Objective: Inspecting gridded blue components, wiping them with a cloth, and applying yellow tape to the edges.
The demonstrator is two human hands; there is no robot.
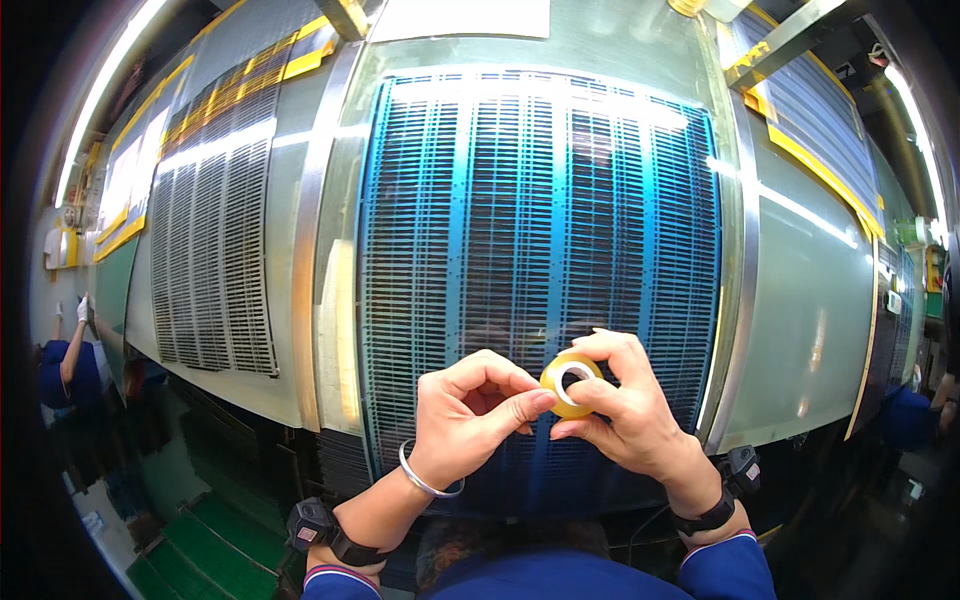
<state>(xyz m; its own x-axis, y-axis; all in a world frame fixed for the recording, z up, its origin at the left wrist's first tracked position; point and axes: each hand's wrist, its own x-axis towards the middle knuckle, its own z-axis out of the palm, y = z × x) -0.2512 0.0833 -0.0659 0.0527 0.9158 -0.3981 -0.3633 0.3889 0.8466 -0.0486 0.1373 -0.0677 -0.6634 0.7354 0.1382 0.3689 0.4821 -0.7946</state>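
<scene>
My right hand (pixel 628 400) grips a small roll of yellowish clear tape (pixel 551 374) with a white core, its fingers round the rim and in the core. Pinched together at the roll's left edge are the thumb and forefinger of my left hand (pixel 478 408); a tape end between them is too small to make out. Both hands hover over the near part of a large panel (pixel 510 230) patterned with blue strips and dark rows of slots. The panel lies on a pale greenish table surface (pixel 341 215).
Metal rails (pixel 318 240) flank the panel. On the left table lies a dark slotted sheet (pixel 212 235); yellow-edged sheets (pixel 810 130) stand at the upper right. A white sheet (pixel 460 17) is at the far edge. Another person (pixel 72 370) works at far left. Green steps (pixel 205 550) show below.
</scene>
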